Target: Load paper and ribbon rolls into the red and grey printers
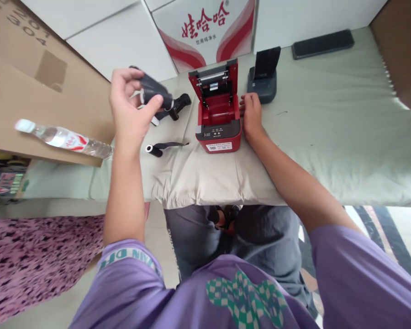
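A small red printer stands on the pale green cloth with its lid open and its empty bay showing. My right hand rests flat against the printer's right side, holding nothing. My left hand is raised to the left of the printer and grips a dark ribbon roll between thumb and fingers. A second black roll with a white core lies on the cloth just below that hand, its tail trailing right. Another black part lies behind it.
A dark grey printer with its lid up stands behind the red one. A black flat device lies at the back right. A water bottle lies on a cardboard box at left. A printed white carton stands behind.
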Motion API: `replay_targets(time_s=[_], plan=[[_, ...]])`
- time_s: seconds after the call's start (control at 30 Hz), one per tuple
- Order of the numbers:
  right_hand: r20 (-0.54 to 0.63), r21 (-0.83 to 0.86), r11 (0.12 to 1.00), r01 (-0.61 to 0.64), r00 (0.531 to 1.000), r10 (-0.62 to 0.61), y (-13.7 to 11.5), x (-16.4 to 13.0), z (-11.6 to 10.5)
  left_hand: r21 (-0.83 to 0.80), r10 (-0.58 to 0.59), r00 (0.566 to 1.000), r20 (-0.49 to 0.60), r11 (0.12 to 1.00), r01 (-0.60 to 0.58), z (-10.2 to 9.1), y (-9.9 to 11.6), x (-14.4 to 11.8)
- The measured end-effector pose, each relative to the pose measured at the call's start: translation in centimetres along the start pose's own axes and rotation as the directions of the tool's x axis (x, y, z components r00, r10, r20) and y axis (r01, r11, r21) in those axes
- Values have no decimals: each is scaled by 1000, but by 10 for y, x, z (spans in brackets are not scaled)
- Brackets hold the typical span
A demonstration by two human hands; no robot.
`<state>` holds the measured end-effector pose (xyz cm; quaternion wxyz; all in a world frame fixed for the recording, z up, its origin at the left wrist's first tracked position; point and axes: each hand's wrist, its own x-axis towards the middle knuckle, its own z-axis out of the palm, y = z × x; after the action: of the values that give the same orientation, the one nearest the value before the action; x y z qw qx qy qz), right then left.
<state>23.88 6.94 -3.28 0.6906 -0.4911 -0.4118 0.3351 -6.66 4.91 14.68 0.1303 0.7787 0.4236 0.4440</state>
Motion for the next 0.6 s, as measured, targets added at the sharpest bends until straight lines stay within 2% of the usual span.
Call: replay_targets(time_s=[0.07,0.13,0.23,0.33,0.43,0.5,0.6], plan=[[2,-9,1000,24,1000,-24,5,2,-1,-144,100,995,-7,984,-100,20,22,-8],[14,-26,999,38,999,-37,6,2,-2,-190,132,989,64,975,-118,41,37,-15],[8,-23,1000,19,1000,-19,4,1,-2,-77,28,984,177,997,-15,67,45,-20],[-25,16,1000,-15,1000,15,-1,-2,0,1,-92,973,214,996,94,83,41,-18],[-26,28,999,-14,1000,15,-2,-4,1,-48,-151,967,207,985,164,93,32,-14],[-23,17,1000,-1,1000,1,1,-3,0,-138,-174,972,157,971,196,98,25,-13],[19,-43,998,51,999,-50,10,1,-2,-368,-196,980,45,909,198,101,15,-14]])
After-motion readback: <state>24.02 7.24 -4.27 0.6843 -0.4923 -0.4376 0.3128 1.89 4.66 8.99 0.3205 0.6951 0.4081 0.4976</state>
